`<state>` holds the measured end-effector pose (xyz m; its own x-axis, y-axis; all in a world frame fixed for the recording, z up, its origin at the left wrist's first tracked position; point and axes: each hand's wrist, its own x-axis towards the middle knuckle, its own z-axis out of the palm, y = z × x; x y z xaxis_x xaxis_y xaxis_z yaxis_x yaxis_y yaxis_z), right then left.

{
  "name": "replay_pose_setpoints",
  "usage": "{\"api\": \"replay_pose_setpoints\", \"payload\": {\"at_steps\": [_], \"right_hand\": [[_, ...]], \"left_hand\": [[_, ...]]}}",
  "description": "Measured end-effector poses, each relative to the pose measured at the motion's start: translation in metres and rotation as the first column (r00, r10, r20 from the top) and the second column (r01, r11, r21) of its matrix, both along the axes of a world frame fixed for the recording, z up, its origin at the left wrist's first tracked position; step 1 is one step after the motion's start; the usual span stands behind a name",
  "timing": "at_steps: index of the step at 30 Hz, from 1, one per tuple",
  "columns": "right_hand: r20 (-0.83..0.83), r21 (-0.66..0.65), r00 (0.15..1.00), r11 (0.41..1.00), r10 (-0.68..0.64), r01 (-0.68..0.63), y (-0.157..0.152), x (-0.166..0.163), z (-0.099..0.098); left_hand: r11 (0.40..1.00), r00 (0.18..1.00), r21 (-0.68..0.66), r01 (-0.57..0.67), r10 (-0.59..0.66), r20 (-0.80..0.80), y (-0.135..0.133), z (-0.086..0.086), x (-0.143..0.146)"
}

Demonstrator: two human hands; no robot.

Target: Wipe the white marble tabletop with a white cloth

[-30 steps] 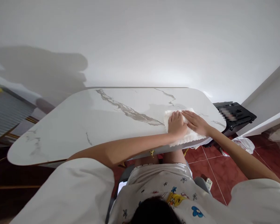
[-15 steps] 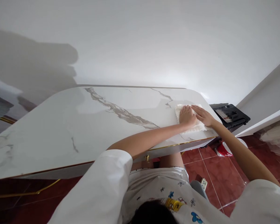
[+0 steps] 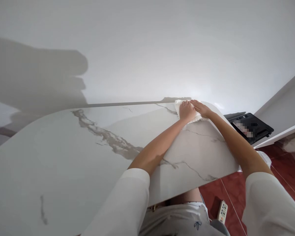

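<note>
A white cloth (image 3: 198,118) lies on the white marble-patterned tabletop (image 3: 93,183), near its far right corner by the wall. My left hand (image 3: 187,112) presses down on the cloth with its fingers bent over it. Beside it, touching or nearly so, my right hand (image 3: 202,109) rests on the cloth's right part with fingers stretched out and flat. Parts of the cloth under both palms are hidden. Both arms reach forward across the table.
The wall (image 3: 142,52) stands right behind the table's far edge. A black case (image 3: 257,126) is beyond the right end. On the red tiled floor (image 3: 236,190) lies a white power strip (image 3: 222,211), near my legs. A white object (image 3: 265,159) is partly hidden behind my right arm.
Both hands and the cloth have moved away from me, from the table's near right part to its far edge. My view has leaned forward, so the tabletop fills more of it.
</note>
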<state>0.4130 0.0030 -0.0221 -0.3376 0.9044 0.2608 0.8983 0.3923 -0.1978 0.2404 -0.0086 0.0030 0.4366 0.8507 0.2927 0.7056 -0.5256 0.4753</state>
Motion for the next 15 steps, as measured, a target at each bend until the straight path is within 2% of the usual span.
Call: {"api": "replay_pose_setpoints", "payload": {"at_steps": [4,7,11,15], "right_hand": [[0.033,0.087,0.994,0.991,0.103,-0.106,0.033,0.005,-0.005],[0.051,0.128,0.985,0.977,0.163,-0.168,0.041,0.007,-0.007],[0.040,0.097,0.996,0.992,0.079,-0.082,0.032,0.002,-0.006],[0.009,0.004,0.999,0.999,-0.039,0.039,0.008,-0.008,-0.004]], "left_hand": [[0.999,1.000,0.030,-0.021,0.021,0.003,0.026,-0.002,0.004],[0.999,1.000,0.034,-0.028,0.028,-0.001,0.035,-0.003,0.006],[0.999,1.000,0.032,-0.010,0.010,-0.026,0.032,-0.005,0.004],[0.999,0.998,0.029,0.034,-0.032,-0.059,0.012,-0.004,-0.008]]}}
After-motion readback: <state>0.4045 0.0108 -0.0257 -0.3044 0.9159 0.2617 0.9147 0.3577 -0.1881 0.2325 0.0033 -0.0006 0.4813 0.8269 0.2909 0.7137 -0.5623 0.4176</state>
